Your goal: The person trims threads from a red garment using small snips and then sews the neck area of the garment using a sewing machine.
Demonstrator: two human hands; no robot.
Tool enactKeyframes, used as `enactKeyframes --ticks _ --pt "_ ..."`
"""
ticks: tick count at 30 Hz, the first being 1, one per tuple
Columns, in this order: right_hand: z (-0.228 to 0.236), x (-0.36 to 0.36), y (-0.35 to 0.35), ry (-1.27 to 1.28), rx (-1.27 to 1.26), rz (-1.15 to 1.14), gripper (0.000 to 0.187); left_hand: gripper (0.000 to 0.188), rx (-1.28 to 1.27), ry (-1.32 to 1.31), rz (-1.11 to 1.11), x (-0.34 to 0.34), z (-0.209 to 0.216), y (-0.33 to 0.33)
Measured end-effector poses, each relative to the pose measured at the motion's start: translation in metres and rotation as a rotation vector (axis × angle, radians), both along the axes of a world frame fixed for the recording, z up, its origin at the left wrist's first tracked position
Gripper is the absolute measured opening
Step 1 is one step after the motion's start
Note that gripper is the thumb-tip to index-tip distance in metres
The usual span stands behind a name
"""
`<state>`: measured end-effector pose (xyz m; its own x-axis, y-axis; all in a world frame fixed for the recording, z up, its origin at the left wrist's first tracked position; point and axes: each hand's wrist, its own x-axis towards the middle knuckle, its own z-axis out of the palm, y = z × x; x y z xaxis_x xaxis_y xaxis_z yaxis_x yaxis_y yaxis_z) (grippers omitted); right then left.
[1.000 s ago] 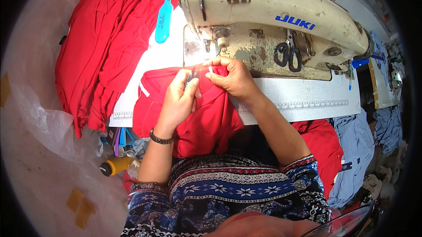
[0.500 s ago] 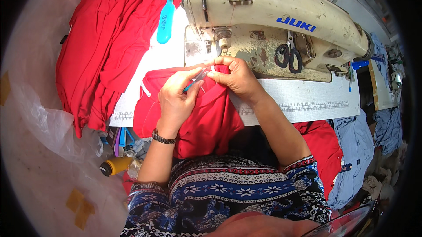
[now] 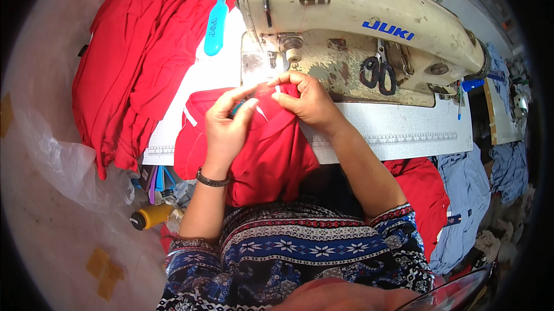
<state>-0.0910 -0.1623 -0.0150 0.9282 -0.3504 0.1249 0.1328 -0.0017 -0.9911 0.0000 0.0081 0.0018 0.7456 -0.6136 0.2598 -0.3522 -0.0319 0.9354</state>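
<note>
Pinching red cloth [image 3: 265,158] at the sewing machine [image 3: 346,8]!

And it's my right hand [image 3: 309,102] with thumb and forefinger closed on the cloth's upper edge! Over on the left, my left hand [image 3: 228,129] curls around a small blue thing [image 3: 236,108], mostly hidden by my fingers. The cloth hangs over the near edge of the white table [image 3: 398,120], just in front of the sewing machine, with dark-handled scissors [image 3: 378,74] off to the right!

Blown-out white tabletop [image 3: 227,64], dark fisheye rim
</note>
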Motion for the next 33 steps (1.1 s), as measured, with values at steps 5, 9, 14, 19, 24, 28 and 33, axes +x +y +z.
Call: enactKeyframes --ticks 5,9,14,19,24,28,33 --pt "-0.004 0.004 -0.001 -0.011 -0.058 0.018 0.016 0.024 -0.153 0.466 -0.117 -0.002 0.01 0.011" --pt "0.003 0.001 0.002 0.042 -0.12 -0.048 0.014 0.017 0.02 0.478 -0.209 -0.019 0.008 0.009" --pt "0.001 0.0 0.004 -0.026 -0.101 -0.091 0.017 0.012 0.135 0.448 -0.23 -0.017 0.006 0.004" --pt "0.002 0.001 0.003 -0.034 -0.043 -0.07 0.016 0.011 0.153 0.479 -0.219 -0.015 0.01 0.001" --pt "0.004 0.0 0.005 -0.013 -0.061 -0.073 0.016 0.02 0.123 0.507 -0.22 -0.014 0.008 0.002" --pt "0.006 0.0 0.006 -0.021 -0.051 -0.072 0.016 0.02 0.123 0.498 -0.24 -0.013 0.008 0.002" --pt "0.006 0.0 0.005 -0.021 -0.079 -0.065 0.016 0.02 0.13 0.506 -0.243 -0.012 0.009 0.002"
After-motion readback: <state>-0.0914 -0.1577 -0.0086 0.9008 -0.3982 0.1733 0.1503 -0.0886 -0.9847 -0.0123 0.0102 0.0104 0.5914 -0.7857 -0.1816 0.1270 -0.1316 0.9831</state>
